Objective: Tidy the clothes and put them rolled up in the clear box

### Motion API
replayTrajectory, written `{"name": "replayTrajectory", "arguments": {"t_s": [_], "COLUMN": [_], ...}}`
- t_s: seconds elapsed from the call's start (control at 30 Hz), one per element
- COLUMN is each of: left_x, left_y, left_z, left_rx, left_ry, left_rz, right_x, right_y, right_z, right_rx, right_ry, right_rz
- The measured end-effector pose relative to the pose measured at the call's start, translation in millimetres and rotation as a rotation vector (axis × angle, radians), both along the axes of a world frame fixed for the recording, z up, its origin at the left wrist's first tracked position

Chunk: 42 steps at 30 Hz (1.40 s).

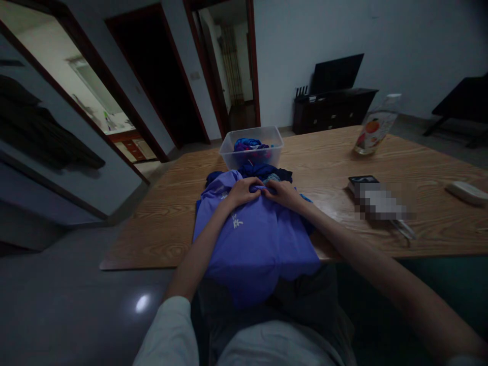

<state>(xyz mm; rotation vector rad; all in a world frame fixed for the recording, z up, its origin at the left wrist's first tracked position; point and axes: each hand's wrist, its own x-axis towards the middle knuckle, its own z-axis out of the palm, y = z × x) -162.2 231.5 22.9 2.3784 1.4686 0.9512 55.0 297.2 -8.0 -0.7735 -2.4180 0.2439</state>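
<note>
A purple garment (251, 244) with small white lettering lies over the near table edge and hangs down toward my lap. At its far end my left hand (246, 191) pinches the fabric. My right hand (281, 194) grips the same garment close beside it, thumb and fingers closed on the cloth. Darker blue and patterned clothes (263, 172) lie beneath and just beyond the garment. Behind them stands a clear plastic bin (272, 136) with blue and purple cloth (249, 144) inside.
The wooden table (156, 218) carries a clear bottle (375, 127) with a fruit label at the far right. Nearer are a blurred-out packet (360, 182) and a white oblong object (467, 193). Beyond the table, a dark cabinet (335, 109) holds a screen (337, 73).
</note>
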Motion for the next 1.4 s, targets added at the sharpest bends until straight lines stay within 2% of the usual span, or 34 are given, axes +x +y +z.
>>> {"name": "replayTrajectory", "arguments": {"t_s": [0.93, 1.4], "left_x": [0.2, -0.7], "left_y": [-0.2, 0.9], "left_z": [1.0, -1.1], "left_rx": [-0.009, -0.014], "left_ry": [0.026, 0.018], "left_rz": [0.012, 0.019], "right_x": [-0.1, 0.3], "right_y": [4.2, 1.0], "right_z": [-5.9, -1.7], "right_rx": [0.029, 0.011], "right_ry": [0.001, -0.01], "right_rz": [0.009, 0.016]}}
